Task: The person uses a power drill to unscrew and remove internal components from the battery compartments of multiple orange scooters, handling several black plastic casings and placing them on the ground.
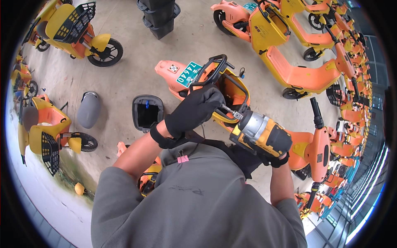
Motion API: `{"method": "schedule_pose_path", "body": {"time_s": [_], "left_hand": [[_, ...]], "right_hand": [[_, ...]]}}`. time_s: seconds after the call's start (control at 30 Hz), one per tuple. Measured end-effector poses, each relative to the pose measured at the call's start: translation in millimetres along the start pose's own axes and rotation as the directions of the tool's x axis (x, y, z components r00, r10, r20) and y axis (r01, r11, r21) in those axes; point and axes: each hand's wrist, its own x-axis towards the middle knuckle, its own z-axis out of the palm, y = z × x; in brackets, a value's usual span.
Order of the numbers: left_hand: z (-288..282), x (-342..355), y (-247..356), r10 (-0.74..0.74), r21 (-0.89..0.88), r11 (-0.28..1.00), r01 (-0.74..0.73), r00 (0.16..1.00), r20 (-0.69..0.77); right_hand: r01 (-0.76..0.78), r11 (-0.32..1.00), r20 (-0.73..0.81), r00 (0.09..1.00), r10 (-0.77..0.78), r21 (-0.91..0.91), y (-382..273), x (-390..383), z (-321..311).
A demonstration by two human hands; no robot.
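Note:
My left hand (196, 108), in a black glove, has its fingers pinched around the far end of a shiny metal bit (232, 111). That bit sticks out from the silver nose of a yellow-and-black cordless impact wrench (264, 134). My right hand (276, 160), also gloved, grips the tool from below; most of its fingers are hidden behind the tool's body. Both hands are over an orange-and-yellow electric scooter (168, 75) with its seat opening (232, 89) uncovered. A black tube rack (220, 64) rises beside that opening, next to my left hand.
A grey scooter seat (89, 109) and a dark hollow shell (148, 112) lie on the concrete floor at left. Stacked black crates (160, 18) stand at the far side. More scooters (304, 76) are parked in rows at right, with others (58, 136) at left.

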Motion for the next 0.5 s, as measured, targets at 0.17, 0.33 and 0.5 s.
{"method": "schedule_pose_path", "body": {"time_s": [0.17,0.33,0.5], "left_hand": [[-10.8,0.0,27.9,-0.158,0.104,0.984,0.146,0.98,0.119],[-2.2,-3.1,31.1,-0.266,0.17,0.959,0.227,0.927,0.266],[5.2,-5.4,20.6,0.052,0.061,0.995,-0.077,0.942,0.331]], "right_hand": [[0.086,0.778,-0.068,0.984,-0.163,-0.622,17.8,-7.7,-22.8],[0.018,0.795,-0.086,0.992,-0.087,-0.606,21.2,-8.5,-24.2],[0.016,0.834,0.011,1.0,-0.012,-0.552,9.9,-5.2,-12.8]]}}
